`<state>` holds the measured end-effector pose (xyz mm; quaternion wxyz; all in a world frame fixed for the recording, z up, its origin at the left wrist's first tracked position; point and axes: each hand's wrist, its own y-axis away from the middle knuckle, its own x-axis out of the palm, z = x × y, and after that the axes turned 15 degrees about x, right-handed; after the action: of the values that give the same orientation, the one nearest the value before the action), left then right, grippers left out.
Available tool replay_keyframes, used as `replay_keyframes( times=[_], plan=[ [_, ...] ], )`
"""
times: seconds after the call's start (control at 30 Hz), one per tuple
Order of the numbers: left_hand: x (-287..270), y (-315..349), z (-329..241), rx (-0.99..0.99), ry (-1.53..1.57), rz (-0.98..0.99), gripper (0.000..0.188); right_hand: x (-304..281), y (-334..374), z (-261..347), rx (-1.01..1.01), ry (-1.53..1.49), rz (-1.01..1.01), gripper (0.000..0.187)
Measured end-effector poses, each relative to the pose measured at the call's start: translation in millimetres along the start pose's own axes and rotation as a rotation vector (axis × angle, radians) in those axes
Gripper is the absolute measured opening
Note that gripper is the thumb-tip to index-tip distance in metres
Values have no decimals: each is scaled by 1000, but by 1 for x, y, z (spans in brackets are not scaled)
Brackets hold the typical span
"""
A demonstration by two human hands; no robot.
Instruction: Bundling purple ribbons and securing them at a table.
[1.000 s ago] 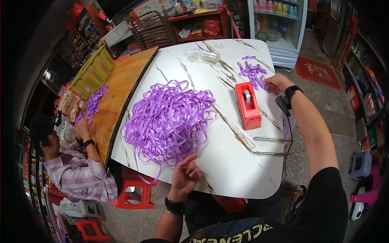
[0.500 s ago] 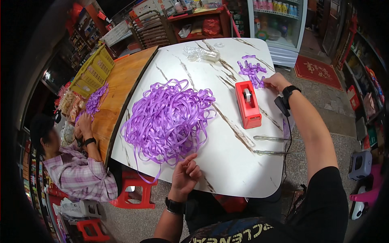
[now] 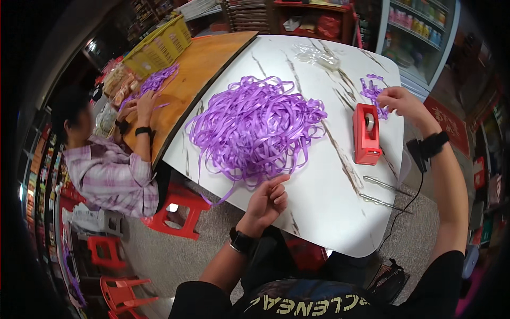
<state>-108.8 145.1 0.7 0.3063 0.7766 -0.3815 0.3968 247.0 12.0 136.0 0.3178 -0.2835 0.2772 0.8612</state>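
White tabletop (image 3: 324, 210) bears the purple ribbon heap (image 3: 255, 125) at left, the left hand (image 3: 267, 204) half-curled and seemingly empty at its near edge, the right hand (image 3: 402, 105) bunched, grip unclear, by the far-right strips (image 3: 371, 91): probably placing strips, the next move likely needing a loose ribbon end.

The ribbon heap (image 3: 255, 130) looked satiny and smooth; the white counter (image 3: 319, 218), glossy. At the heap's three o'clock, the tape dispenser (image 3: 366, 149) was shiny plastic; at ten, the brown counter (image 3: 186, 87) was smooth wood.

The right hand (image 3: 401, 105) partly hides the purple strips (image 3: 369, 91), the bench (image 3: 329, 212) partly obscures a red stool (image 3: 305, 256), and the upper edge crops the refrigerator (image 3: 419, 45).
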Motion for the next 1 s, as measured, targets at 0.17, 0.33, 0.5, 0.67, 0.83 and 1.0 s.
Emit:
replay_keyframes(
  times=[0.17, 0.33, 0.5, 0.67, 0.83, 1.0],
  plan=[
    [-2, 6, -1, 35, 9, -102, 31, 90, 29, 74, -278, 13, 508, 15],
    [0, 9, 0, 9, 49, -55, 30, 173, 19, 91, -457, 198, 329, 17],
    [-2, 15, -9, 74, -10, -100, 31, 204, 29, 93, -713, 540, 104, 13],
    [-5, 14, -27, 164, -38, -120, 32, 147, 36, 126, -438, -4, 585, 13],
    [-2, 7, -43, 276, -146, -173, 26, 77, 63, 161, -398, -131, 517, 16],
    [13, 2, -59, 340, -199, -201, 25, 26, 68, 174, -614, -346, 318, 15]
  ],
)
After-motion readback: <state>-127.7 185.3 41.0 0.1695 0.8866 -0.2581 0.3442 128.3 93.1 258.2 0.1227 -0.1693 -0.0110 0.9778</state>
